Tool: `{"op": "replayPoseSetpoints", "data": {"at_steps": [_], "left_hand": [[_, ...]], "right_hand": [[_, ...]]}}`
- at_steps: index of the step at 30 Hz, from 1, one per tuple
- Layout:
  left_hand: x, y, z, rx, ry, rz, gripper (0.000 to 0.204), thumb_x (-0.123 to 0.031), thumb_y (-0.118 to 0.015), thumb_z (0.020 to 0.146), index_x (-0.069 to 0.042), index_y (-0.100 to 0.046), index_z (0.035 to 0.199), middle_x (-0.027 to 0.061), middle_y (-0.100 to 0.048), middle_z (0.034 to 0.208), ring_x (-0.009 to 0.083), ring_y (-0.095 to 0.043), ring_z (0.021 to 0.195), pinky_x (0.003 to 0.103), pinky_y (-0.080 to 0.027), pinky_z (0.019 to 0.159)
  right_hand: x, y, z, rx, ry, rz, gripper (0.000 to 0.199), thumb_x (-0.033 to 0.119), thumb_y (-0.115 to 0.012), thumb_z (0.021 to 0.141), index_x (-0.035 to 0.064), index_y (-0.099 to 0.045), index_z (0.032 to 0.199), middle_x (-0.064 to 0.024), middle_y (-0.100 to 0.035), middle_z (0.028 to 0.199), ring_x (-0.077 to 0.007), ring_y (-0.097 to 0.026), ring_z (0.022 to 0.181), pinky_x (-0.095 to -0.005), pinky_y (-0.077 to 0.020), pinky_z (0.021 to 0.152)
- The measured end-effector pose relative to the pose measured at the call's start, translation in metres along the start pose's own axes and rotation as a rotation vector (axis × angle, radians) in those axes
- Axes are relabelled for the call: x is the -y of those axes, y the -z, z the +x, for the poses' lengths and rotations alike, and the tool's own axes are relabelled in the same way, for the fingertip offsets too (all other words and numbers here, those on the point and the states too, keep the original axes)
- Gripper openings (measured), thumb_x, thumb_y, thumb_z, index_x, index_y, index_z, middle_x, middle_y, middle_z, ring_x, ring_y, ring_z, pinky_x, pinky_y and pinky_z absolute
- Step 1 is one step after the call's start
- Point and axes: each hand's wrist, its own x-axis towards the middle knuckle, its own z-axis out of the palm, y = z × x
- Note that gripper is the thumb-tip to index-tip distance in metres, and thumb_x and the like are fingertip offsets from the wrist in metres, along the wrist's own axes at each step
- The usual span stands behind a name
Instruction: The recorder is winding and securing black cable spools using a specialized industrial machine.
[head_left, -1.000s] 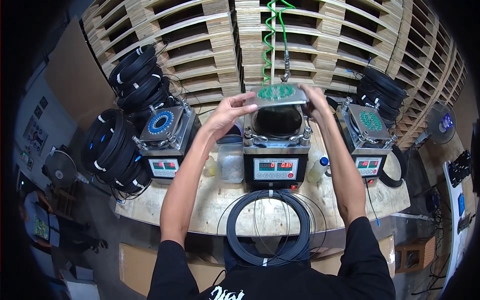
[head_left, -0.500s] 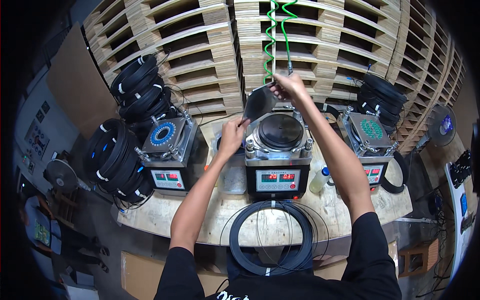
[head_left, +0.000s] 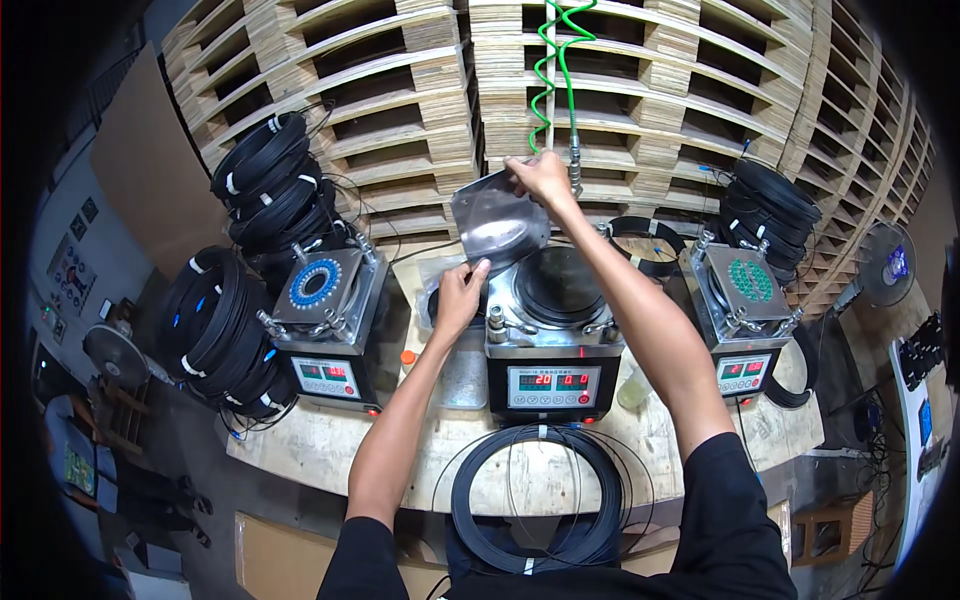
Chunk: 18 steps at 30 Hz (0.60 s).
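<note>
Above the middle bench machine (head_left: 553, 347), I hold up a shiny grey sheet (head_left: 490, 222), tilted, with a curved bright patch on its face. Whether it is metal or film, I cannot tell. My left hand (head_left: 460, 297) pinches its lower edge between thumb and fingers. Its upper right corner is gripped by my right hand (head_left: 543, 180). Below and to the right lies the machine's black round disc (head_left: 560, 285), partly hidden by my right forearm. Metal clamp posts stand at the machine's corners. A red display glows on its front.
Similar machines stand left (head_left: 325, 320) and right (head_left: 742, 315), carrying blue and green rings of small parts. A black cable coil (head_left: 465, 500) hangs over the bench's front edge. Cable stacks (head_left: 215, 330) crowd the left. A green coiled hose (head_left: 571, 90) hangs before wooden pallets (head_left: 400, 120).
The grey sheet has moved left and turned its glossy face toward me. Both hands have shifted left, the left one also lower. The middle machine's display reading differs.
</note>
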Motion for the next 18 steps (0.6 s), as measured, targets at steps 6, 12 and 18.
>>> {"op": "replayPoseSetpoints", "data": {"at_steps": [6,12,18], "left_hand": [[0.006,-0.002,-0.007,-0.062,0.041,-0.087,0.048,-0.037,-0.067,0.098,0.009,-0.067,0.082,0.0101,-0.057,0.060,0.0100,-0.047,0.062,0.035,-0.042,0.057],[-0.018,-0.024,-0.012,-0.213,0.038,-0.053,0.036,-0.028,-0.066,0.100,0.009,-0.067,0.096,0.0173,-0.074,0.086,0.0193,-0.066,0.075,0.037,-0.050,0.072],[-0.021,-0.023,-0.015,-0.243,0.047,-0.052,0.034,-0.025,-0.066,0.100,0.008,-0.067,0.093,0.0156,-0.072,0.078,0.0143,-0.058,0.069,0.036,-0.048,0.068]], "right_hand": [[-0.022,-0.002,0.010,0.085,0.035,0.159,0.048,0.046,-0.071,0.089,0.0042,-0.071,0.066,-0.0067,-0.068,0.056,-0.0180,-0.069,0.056,-0.0347,-0.0555,0.060],[-0.150,0.050,0.098,-0.057,-0.039,-0.080,0.041,0.037,-0.081,0.081,-0.0014,-0.072,0.093,-0.0191,-0.075,0.086,-0.0277,-0.074,0.084,-0.0397,-0.0568,0.077],[-0.215,0.030,0.142,0.178,0.089,-0.192,0.083,0.026,-0.085,0.077,0.0043,-0.047,0.148,-0.0243,-0.055,0.143,-0.0337,-0.054,0.132,-0.0380,-0.0440,0.110]]}}
